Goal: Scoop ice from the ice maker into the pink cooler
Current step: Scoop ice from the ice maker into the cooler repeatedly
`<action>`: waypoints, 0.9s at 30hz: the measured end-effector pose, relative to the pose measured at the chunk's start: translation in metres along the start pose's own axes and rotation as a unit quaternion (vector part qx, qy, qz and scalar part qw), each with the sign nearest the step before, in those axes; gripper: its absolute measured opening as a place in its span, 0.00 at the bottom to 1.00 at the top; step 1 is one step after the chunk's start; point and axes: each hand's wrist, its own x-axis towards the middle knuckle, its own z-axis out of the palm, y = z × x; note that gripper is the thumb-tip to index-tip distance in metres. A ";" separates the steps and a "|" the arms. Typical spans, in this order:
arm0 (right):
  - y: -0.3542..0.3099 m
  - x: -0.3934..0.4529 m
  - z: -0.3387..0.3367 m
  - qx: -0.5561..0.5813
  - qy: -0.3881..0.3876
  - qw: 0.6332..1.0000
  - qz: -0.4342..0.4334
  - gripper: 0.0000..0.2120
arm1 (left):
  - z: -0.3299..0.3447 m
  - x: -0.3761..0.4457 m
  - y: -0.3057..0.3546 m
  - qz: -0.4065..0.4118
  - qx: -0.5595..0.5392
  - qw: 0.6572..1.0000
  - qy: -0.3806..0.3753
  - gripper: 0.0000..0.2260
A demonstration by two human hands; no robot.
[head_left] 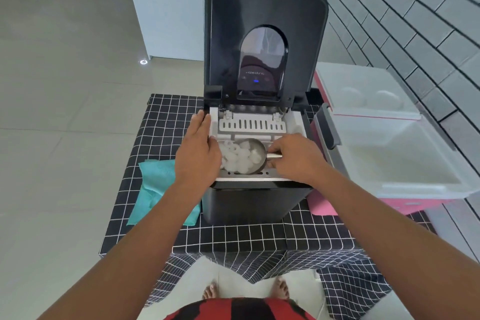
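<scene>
Over the open top of the black ice maker (255, 197), both forearms reach in from the near edge of the table. The left hand (198, 156) lies flat with fingers straight along the machine's left rim, fingertips up by the hinge, holding nothing. The right hand (296, 157) comes in from the right, its thumb and fingers curled round the flat handle of a round metal scoop (255, 154) that sits tilted inside the white ice basket.

Ice (237, 157) fills the scoop and the basket beside it: cloudy white pieces, rounded and hollow-looking, piled loosely. The scoop is dull steel with a shallow bowl. Behind it runs a white slotted plastic tray. The lid (265, 41) stands upright, glossy black with rounded corners and an arched clear window.

A black tablecloth (233, 238) with a thin white grid covers the table and hangs in folds over the near edge. A crumpled teal cloth (155, 187) lies at the machine's left. At the table's right edge, just beside the ice maker, stands the pink cooler (405, 202), its smooth white inside exposed and its white lid (363, 91) swung back.
</scene>
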 end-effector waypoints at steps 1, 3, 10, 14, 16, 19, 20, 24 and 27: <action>0.001 -0.004 -0.001 0.014 0.008 1.000 0.003 0.09 | 0.000 0.000 0.000 0.000 0.000 1.000 -0.001 0.23; 0.003 -0.012 -0.001 0.048 0.023 0.998 0.014 0.11 | 0.000 0.001 0.000 -0.001 0.001 1.000 -0.005 0.23; 0.008 -0.027 0.006 0.097 0.079 0.992 0.006 0.07 | 0.000 0.001 -0.002 -0.001 -0.003 1.000 -0.008 0.23; 0.019 -0.031 0.006 0.115 0.111 0.987 0.024 0.10 | -0.001 0.000 0.000 0.003 -0.001 1.000 -0.011 0.23; 0.026 -0.032 0.004 0.142 0.131 0.981 0.033 0.13 | -0.002 0.000 0.002 0.007 0.014 1.000 -0.014 0.23; 0.033 -0.035 0.001 0.137 0.138 0.981 0.028 0.13 | -0.004 0.000 0.004 0.012 0.037 0.999 -0.017 0.23; 0.035 -0.036 -0.001 0.133 0.140 0.981 0.022 0.13 | -0.004 -0.001 0.005 0.011 0.041 0.999 -0.017 0.23; 0.042 -0.039 -0.014 0.156 0.151 0.976 0.015 0.06 | -0.006 -0.001 0.009 0.013 0.059 0.998 -0.019 0.22; 0.053 -0.041 -0.027 0.179 0.151 0.972 0.025 0.04 | -0.008 -0.001 0.013 0.015 0.092 0.996 -0.013 0.22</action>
